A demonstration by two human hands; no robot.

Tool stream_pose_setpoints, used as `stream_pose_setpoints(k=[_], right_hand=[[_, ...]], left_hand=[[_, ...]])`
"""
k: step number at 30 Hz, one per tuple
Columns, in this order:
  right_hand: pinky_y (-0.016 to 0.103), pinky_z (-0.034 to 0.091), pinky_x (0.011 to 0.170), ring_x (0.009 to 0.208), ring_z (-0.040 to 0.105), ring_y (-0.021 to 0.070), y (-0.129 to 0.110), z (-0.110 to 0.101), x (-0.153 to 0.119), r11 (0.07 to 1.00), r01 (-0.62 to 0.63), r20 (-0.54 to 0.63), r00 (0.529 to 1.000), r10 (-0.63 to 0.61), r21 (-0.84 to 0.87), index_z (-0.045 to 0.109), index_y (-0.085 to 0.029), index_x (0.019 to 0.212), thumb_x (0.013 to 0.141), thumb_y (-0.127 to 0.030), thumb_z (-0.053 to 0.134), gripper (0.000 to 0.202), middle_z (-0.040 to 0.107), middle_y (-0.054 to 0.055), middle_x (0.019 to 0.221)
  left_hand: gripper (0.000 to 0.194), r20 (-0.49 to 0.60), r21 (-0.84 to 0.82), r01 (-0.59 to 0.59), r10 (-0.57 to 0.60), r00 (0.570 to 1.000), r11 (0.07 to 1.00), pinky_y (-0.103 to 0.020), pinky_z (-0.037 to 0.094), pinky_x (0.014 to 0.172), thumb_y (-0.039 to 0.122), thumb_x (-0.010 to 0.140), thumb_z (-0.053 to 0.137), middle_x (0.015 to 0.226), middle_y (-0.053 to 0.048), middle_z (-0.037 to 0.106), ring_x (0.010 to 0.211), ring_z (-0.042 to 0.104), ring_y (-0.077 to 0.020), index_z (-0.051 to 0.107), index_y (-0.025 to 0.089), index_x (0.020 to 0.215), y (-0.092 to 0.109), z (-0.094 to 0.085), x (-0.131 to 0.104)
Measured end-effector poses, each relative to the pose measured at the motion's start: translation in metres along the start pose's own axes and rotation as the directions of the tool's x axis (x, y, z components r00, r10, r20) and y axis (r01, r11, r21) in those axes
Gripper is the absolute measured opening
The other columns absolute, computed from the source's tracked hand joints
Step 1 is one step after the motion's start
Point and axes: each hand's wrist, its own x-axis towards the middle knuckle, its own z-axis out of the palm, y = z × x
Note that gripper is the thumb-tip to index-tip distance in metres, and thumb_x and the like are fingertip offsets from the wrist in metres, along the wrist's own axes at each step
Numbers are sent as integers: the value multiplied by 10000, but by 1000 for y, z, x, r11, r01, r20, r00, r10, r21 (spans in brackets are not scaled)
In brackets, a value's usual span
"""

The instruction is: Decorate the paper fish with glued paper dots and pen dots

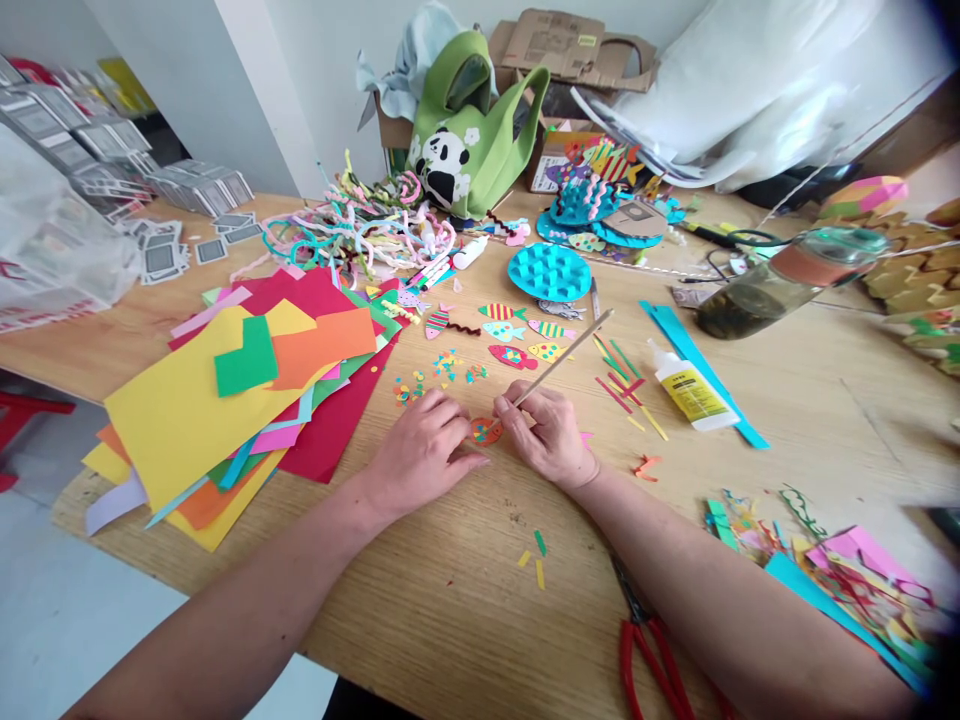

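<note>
A small orange paper fish [486, 431] with blue and yellow bits on its body lies flat on the wooden table between my hands. My left hand [424, 450] rests at the fish's left side, its curled fingertips holding that edge against the table and hiding it, the thumb stretched below. Pinched in my right hand [546, 432] is a thin wooden stick [566, 357], slanting up to the right, its lower end over the fish. Tiny colored paper bits [442, 372] lie just beyond my left hand. Several patterned paper fish [512, 357] are spread farther back.
Colored paper sheets [180, 410] are piled at left. A glue bottle [694, 390], blue strips [705, 375] and a glass jar [787, 285] lie at right. Red-handled scissors [649, 650] sit under my right forearm. Pipe cleaners [360, 225] and a green bag [480, 130] are behind.
</note>
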Motion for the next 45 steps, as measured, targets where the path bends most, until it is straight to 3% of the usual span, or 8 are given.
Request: stream_pose_setpoints(k=[8, 21, 32, 45], right_hand=[[263, 371, 546, 532, 475, 124, 0, -1, 1, 998, 60, 29, 998, -60, -16, 492, -212, 690, 953, -231, 447, 267, 522, 2, 599], [281, 373, 566, 563, 477, 143, 2, -3, 2, 995, 98, 56, 994, -97, -25, 501, -219, 694, 946, -229, 434, 261, 529, 16, 617], [289, 370, 574, 578, 464, 150, 1, -3, 4, 979, 202, 79, 977, -200, -26, 476, -217, 727, 926, -156, 442, 211, 535, 18, 630], [294, 362, 575, 586, 454, 149, 2, -2, 3, 978, 207, 86, 975, -204, -25, 486, -205, 741, 934, -151, 442, 205, 519, 19, 636]], left_hand=[[150, 60, -51, -70, 73, 996, 996, -401, 481, 912, 289, 902, 646, 905, -65, 659, 982, 546, -226, 713, 160, 865, -1, -3, -1], [128, 83, -18, -65, 66, 994, 998, -397, 486, 908, 257, 913, 627, 923, -69, 655, 979, 543, -223, 711, 162, 909, 1, -4, -1], [138, 86, -8, -65, 66, 994, 998, -389, 483, 909, 256, 914, 623, 924, -72, 652, 977, 540, -224, 711, 150, 903, 0, -3, -1], [125, 76, -2, -67, 67, 995, 998, -380, 482, 902, 249, 907, 632, 921, -64, 644, 965, 532, -217, 704, 152, 876, 0, -2, -1]])
